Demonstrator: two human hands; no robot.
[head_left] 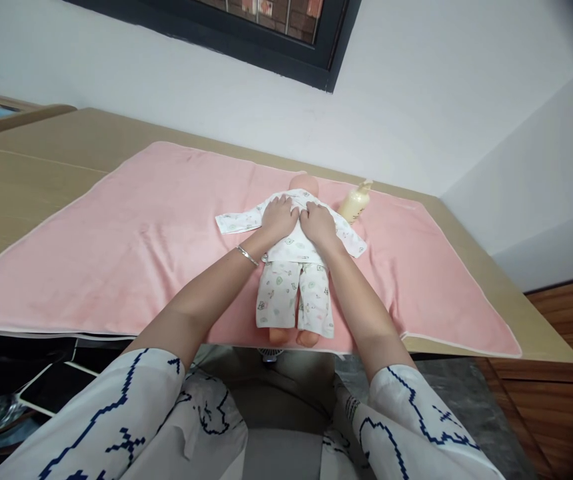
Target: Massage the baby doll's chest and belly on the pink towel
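Note:
A baby doll (286,248) in a white printed top and matching trousers (277,297) lies stretched out on a pink blanket (116,247), its head away from me and its bare feet towards me. My left hand (279,219) rests with fingers laid out on the upper left of the doll's top. On the upper right, my right hand (318,225) lies in the same way, the thumbs close together. Neither hand appears to hold anything. Which side of the doll faces up I cannot tell. Its sleeves spread out to both sides.
A pale yellow pump bottle (354,203) lies tilted on the blanket, right of the doll. The blanket covers much of a wooden table (31,180) standing against a white wall. A dark window frame (266,57) is above. Wooden drawers (561,393) stand at the lower right.

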